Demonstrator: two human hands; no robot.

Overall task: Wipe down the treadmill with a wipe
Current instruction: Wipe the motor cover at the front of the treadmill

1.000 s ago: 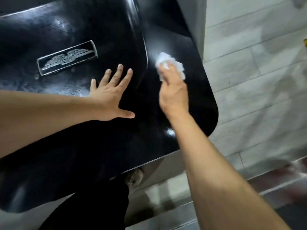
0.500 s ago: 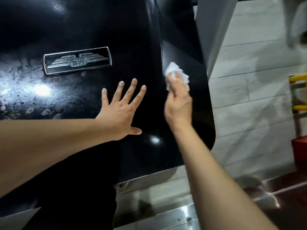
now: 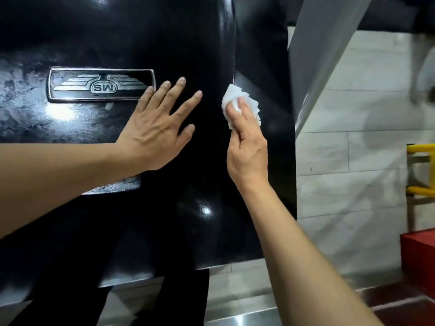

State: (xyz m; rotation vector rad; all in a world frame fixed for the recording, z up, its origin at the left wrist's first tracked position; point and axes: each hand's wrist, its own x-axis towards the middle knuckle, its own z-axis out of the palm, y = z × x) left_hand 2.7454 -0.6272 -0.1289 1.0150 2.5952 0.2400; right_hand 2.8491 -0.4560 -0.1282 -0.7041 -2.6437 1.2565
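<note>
Black treadmill cover (image 3: pixel 164 31) looks partly done: right hand (image 3: pixel 247 154) presses the white wipe (image 3: pixel 242 100) near its seam, flat left hand (image 3: pixel 155 128) braces, cloudy smears left by the badge (image 3: pixel 101 84).

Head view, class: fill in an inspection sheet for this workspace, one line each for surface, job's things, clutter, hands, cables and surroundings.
Surface: glossy black treadmill cover, smeary haze at the left, winged badge.
Job's things: white wipe, crumpled, pressed on the cover beside a seam.
Clutter: nothing seen.
Hands: left hand flat on the cover, fingers spread, beside the badge; right hand holds the wipe under its fingers.
Cables: nothing seen.
Surroundings: pale tiled floor, grey post, yellow rails, red box.
</note>
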